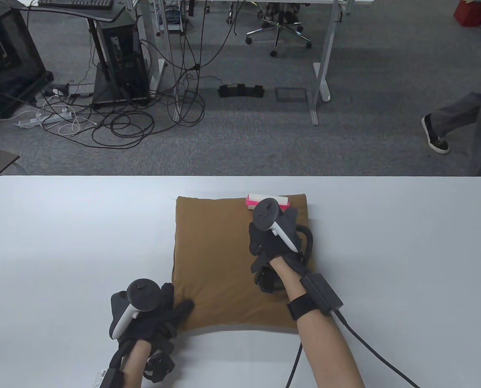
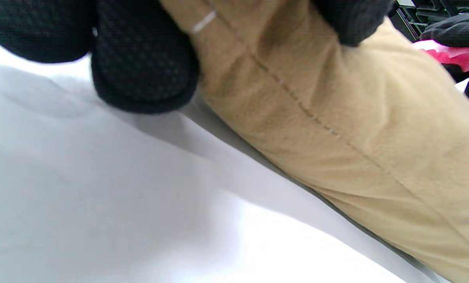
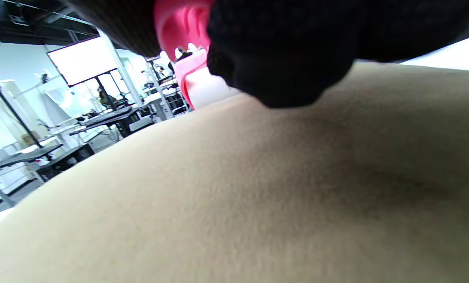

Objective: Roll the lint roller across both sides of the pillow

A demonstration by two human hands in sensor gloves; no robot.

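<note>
A brown square pillow [image 1: 216, 258] lies flat on the white table [image 1: 62, 226]. My right hand [image 1: 275, 234] grips the pink handle of a lint roller [image 1: 253, 201], whose white roll rests on the pillow near its far right edge. In the right wrist view the pink handle [image 3: 179, 27] runs between my gloved fingers [image 3: 281, 51] just above the pillow [image 3: 234, 188]. My left hand [image 1: 155, 311] presses on the pillow's near left corner, fingers on the fabric. The left wrist view shows the pillow's seam [image 2: 317, 118] and my fingertips [image 2: 144, 67] at its edge.
The table's far edge [image 1: 240, 176] lies just beyond the pillow. A cable [image 1: 370, 347] trails from my right wrist across the table's near right. Desks, a chair and floor cables stand beyond the table, and a person [image 1: 458, 121] walks at the right.
</note>
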